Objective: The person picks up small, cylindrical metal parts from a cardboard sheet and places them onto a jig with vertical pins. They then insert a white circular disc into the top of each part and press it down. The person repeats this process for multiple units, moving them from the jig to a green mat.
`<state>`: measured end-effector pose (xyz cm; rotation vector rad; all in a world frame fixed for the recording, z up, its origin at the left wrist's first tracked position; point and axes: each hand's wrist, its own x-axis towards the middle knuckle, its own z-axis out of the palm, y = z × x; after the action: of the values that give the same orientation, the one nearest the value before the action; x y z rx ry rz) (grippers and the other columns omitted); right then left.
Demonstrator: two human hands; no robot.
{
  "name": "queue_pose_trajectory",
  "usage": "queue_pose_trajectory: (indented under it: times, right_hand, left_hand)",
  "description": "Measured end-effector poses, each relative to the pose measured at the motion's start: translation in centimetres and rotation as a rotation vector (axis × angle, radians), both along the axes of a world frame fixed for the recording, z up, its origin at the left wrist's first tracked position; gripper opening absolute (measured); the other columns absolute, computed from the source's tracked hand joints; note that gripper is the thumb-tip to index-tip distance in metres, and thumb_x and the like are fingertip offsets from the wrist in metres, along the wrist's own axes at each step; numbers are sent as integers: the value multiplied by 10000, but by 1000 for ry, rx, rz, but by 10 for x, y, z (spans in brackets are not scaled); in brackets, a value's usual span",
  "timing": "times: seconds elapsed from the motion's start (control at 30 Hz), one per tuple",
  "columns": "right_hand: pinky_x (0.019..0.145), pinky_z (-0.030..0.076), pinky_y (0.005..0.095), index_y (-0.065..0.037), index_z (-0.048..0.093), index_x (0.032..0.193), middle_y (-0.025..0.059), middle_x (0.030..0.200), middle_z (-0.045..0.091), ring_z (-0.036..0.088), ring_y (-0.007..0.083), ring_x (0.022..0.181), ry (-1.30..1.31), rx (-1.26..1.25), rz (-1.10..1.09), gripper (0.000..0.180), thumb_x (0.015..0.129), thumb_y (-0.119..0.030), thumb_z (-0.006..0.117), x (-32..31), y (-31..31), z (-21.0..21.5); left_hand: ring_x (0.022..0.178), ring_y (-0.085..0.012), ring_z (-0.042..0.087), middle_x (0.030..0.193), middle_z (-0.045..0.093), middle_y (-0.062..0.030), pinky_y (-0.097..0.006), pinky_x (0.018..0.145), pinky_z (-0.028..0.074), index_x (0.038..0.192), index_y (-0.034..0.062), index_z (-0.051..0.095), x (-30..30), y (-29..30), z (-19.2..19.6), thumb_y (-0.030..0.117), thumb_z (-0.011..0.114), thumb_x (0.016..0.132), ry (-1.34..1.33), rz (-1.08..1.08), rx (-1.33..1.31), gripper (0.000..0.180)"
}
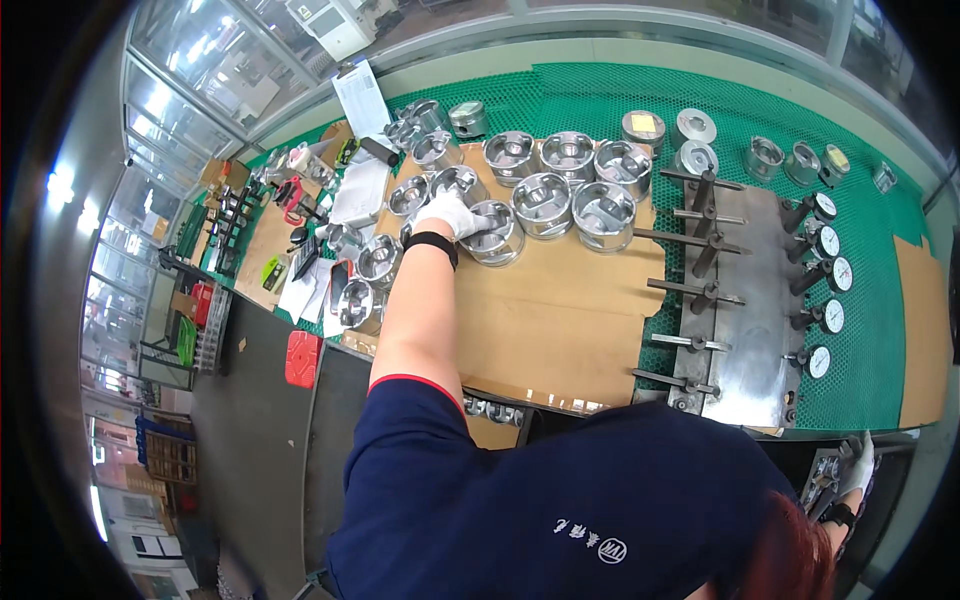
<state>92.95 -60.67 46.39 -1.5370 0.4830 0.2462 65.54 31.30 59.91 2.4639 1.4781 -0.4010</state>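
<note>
My left hand, in a white glove, is closed on the near rim of a silver metal piston standing on the brown cardboard. Its fingers reach into the piston's hollow top. Another piston stands just beyond the hand, and more pistons are grouped to its right. Far off at the lower right, my right hand, also gloved, is over a dark drawer-like space. Its fingers look apart near the table edge, beside metal parts; the hand is small in view and holds nothing I can see.
A steel plate with rod-shaped fixtures carries several dial gauges on the right. Green mesh matting covers the table around the cardboard. Papers, a phone and a white tray lie left. A red stool top stands by the table.
</note>
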Motion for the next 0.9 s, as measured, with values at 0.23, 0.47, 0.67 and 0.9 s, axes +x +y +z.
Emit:
queue_pose_trajectory:
  times: [0.23, 0.47, 0.67, 0.9]
  right_hand:
    - [798, 481, 328, -135, 523, 1423, 103, 1228, 625, 618, 227, 983, 39, -70, 107, 598, 955, -485, 654, -6, 50, 7]
    - [786, 495, 345, -136, 514, 1439, 105, 1182, 639, 624, 225, 930, 55, -56, 64, 582, 967, -448, 653, -14, 29, 7]
    - [846, 510, 371, -133, 515, 1436, 126, 1231, 625, 624, 245, 985, 46, -5, 87, 583, 967, -452, 649, -1, 19, -5]
    - [899, 510, 392, -140, 507, 1445, 144, 1295, 598, 620, 265, 1051, 87, -56, 138, 581, 963, -434, 646, 23, 50, -7]
  left_hand:
    - [1346, -361, 543, 1508, 487, -243, -408, 1110, 461, 1501, 37, 459, -8, 2, -8, 549, 759, 755, -25, -13, 102, 954]
    - [1351, -393, 530, 1512, 470, -266, -438, 1121, 453, 1511, 73, 451, -2, -2, -1, 417, 678, 837, 68, -23, 67, 790]
    - [1332, -427, 533, 1456, 506, -303, -447, 1105, 461, 1506, 42, 441, -28, -16, -25, 385, 637, 873, -57, -138, 127, 746]
    - [1159, -471, 615, 1354, 529, -340, -467, 1013, 514, 1417, 45, 518, -59, -149, -23, 288, 710, 805, -353, -388, 177, 686]
